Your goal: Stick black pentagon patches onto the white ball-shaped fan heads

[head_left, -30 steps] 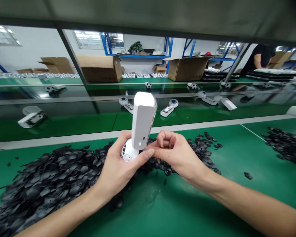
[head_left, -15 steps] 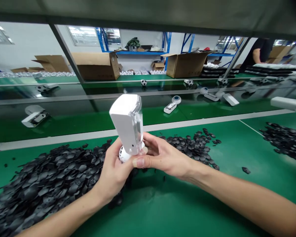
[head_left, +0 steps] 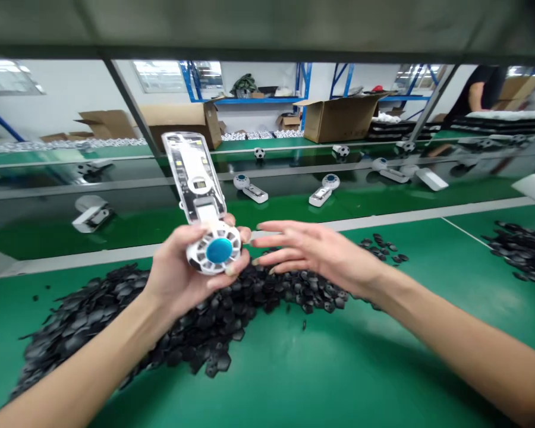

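My left hand (head_left: pixel 182 261) is closed round the round head of a white plastic device (head_left: pixel 200 184), held upright above the bench. Its clear-covered body shows inner parts and small yellow spots, and a blue disc sits in the middle of the slotted head. A dark patch marks the head's left side. To the right of it, my right hand (head_left: pixel 307 252) is open with fingers stretched toward the device, apart from it. Beneath both hands spreads a heap of small black flat pieces (head_left: pixel 223 309), partly hidden by the left forearm.
Beyond the pale rail (head_left: pixel 356 223), several white devices lie on a glossy green belt (head_left: pixel 169 220). Cardboard boxes (head_left: pixel 339 119) stand farther back. Another pile of black pieces (head_left: pixel 521 249) and a person's hand are at the right edge. An overhead panel (head_left: pixel 267 30) spans the top.
The device has turned from its white back to its clear, blue-disc side and moved left. My right hand has let go and opened. Another device has come into sight on the belt.
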A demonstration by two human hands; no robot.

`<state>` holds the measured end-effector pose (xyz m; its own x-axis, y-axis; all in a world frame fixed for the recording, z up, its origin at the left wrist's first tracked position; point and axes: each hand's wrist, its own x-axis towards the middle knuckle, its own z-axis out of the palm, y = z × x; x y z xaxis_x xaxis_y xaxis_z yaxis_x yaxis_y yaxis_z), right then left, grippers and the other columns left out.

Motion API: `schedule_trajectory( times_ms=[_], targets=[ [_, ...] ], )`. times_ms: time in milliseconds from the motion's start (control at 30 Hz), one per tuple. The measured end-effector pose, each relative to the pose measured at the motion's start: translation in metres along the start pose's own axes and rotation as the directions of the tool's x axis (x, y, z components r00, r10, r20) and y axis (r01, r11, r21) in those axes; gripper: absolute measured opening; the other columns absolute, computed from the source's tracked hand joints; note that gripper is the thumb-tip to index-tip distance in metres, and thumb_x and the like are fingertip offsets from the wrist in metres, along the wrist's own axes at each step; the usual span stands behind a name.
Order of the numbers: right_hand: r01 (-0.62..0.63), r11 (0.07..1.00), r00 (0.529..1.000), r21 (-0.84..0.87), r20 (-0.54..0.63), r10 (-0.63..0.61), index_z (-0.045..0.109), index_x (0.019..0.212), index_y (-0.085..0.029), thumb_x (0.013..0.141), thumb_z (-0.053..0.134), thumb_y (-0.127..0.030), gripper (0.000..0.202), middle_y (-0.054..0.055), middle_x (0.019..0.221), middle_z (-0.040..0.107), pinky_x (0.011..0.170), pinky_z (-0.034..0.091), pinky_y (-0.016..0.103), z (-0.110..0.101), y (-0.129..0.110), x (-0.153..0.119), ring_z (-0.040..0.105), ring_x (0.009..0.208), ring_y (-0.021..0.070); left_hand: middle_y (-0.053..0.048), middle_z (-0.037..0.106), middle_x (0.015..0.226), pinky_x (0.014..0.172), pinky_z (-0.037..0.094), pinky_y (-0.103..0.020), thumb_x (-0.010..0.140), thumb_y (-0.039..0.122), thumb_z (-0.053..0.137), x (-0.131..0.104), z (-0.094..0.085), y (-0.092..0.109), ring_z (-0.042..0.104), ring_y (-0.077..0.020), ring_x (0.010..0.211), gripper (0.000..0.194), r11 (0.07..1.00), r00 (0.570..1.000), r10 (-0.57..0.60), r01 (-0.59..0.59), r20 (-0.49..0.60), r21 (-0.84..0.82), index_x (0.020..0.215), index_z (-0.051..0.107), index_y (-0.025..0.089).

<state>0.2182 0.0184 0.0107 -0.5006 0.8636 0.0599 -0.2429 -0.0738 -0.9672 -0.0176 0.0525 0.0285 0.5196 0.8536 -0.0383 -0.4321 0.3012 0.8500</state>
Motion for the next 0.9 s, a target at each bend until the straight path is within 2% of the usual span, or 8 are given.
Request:
schedule_trajectory(
  times_ms=[67, 167, 233, 333, 433, 533, 700, 900],
  targets=[
    [0.081, 0.995, 0.993, -0.050, -0.079, -0.085, 0.075, 0.126, -0.022, 0.101, 0.074, -0.052, 0.039, 0.009, 0.133, 0.074, 0.099, 0.061, 0.031, -0.019, -0.012, -0.001, 0.075, 0.113, 0.0208, -0.003, 0.066, 0.079, 0.031, 0.034, -0.012, 0.062, 0.036, 0.091, 0.005, -0.016, 0.016, 0.054, -0.0095, 0.048, 0.039, 1.000, 0.998, 0.003, -0.004, -0.062, -0.013, 0.089, 0.069, 0.018],
    [0.089, 0.932, 0.954, -0.351, -0.239, -0.182, 0.076, 0.108, -0.020, 0.097, 0.072, -0.060, 0.042, 0.010, 0.112, 0.079, 0.086, 0.063, 0.029, -0.047, -0.017, 0.013, 0.077, 0.096, 0.0191, -0.003, 0.062, 0.074, 0.029, 0.030, -0.013, 0.072, 0.038, 0.078, 0.015, -0.047, 0.038, 0.046, -0.0069, 0.043, 0.030, 0.998, 0.985, 0.026, -0.017, -0.169, 0.057, 0.087, 0.064, 0.017],
    [0.036, 0.839, 0.954, -0.542, -0.231, -0.190, 0.074, 0.105, -0.016, 0.098, 0.066, -0.063, 0.048, 0.012, 0.102, 0.079, 0.080, 0.063, 0.031, -0.059, -0.014, 0.035, 0.077, 0.086, 0.0202, -0.006, 0.063, 0.073, 0.029, 0.031, -0.015, 0.080, 0.040, 0.071, 0.027, -0.071, 0.051, 0.047, -0.0084, 0.042, 0.027, 0.992, 0.970, 0.030, 0.001, -0.240, 0.127, 0.088, 0.064, 0.014],
    [-0.024, 0.719, 0.966, -0.695, -0.201, -0.162, 0.074, 0.102, -0.014, 0.105, 0.059, -0.047, 0.036, 0.011, 0.095, 0.078, 0.082, 0.062, 0.033, -0.069, -0.007, 0.078, 0.076, 0.082, 0.0199, -0.009, 0.068, 0.077, 0.033, 0.036, -0.018, 0.094, 0.037, 0.067, 0.051, -0.112, 0.064, 0.055, -0.0117, 0.047, 0.027, 0.966, 0.930, 0.021, 0.075, -0.367, 0.247, 0.094, 0.065, 0.011],
    [-0.127, 0.521, 0.953, -0.844, -0.250, -0.172, 0.075, 0.107, -0.015, 0.107, 0.062, -0.027, 0.018, 0.009, 0.106, 0.077, 0.102, 0.057, 0.039, -0.079, -0.002, 0.127, 0.074, 0.099, 0.0208, -0.002, 0.066, 0.082, 0.044, 0.046, -0.018, 0.104, 0.035, 0.067, 0.074, -0.151, 0.066, 0.057, -0.0093, 0.055, 0.023, 0.929, 0.889, -0.002, 0.171, -0.457, 0.328, 0.104, 0.066, 0.012],
    [-0.294, 0.312, 0.921, -0.904, -0.355, -0.158, 0.070, 0.125, -0.015, 0.105, 0.070, -0.031, 0.026, 0.011, 0.130, 0.069, 0.110, 0.052, 0.050, -0.091, 0.007, 0.175, 0.066, 0.121, 0.0266, 0.000, 0.065, 0.084, 0.050, 0.050, -0.020, 0.105, 0.039, 0.066, 0.080, -0.171, 0.064, 0.059, -0.0095, 0.060, 0.027, 0.909, 0.903, -0.015, 0.192, -0.430, 0.371, 0.105, 0.066, 0.013],
    [-0.512, 0.111, 0.851, -0.852, -0.521, -0.068, 0.064, 0.136, -0.015, 0.105, 0.070, -0.040, 0.041, 0.013, 0.138, 0.062, 0.106, 0.056, 0.052, -0.105, 0.027, 0.232, 0.064, 0.123, 0.0291, -0.004, 0.073, 0.098, 0.060, 0.058, -0.025, 0.069, 0.032, 0.086, 0.046, -0.151, 0.074, 0.074, -0.0217, 0.083, 0.041, 0.888, 0.982, 0.029, 0.061, -0.189, 0.456, 0.100, 0.063, 0.018],
    [-0.522, 0.046, 0.849, -0.852, -0.524, -0.069, 0.064, 0.137, -0.015, 0.105, 0.071, -0.035, 0.038, 0.013, 0.139, 0.062, 0.106, 0.057, 0.052, -0.109, 0.031, 0.242, 0.064, 0.124, 0.0291, -0.003, 0.070, 0.099, 0.061, 0.057, -0.027, 0.066, 0.033, 0.083, 0.006, -0.102, 0.092, 0.075, -0.0267, 0.090, 0.038, 0.836, 0.999, 0.037, -0.033, 0.003, 0.548, 0.088, 0.055, 0.019]
  ],
)
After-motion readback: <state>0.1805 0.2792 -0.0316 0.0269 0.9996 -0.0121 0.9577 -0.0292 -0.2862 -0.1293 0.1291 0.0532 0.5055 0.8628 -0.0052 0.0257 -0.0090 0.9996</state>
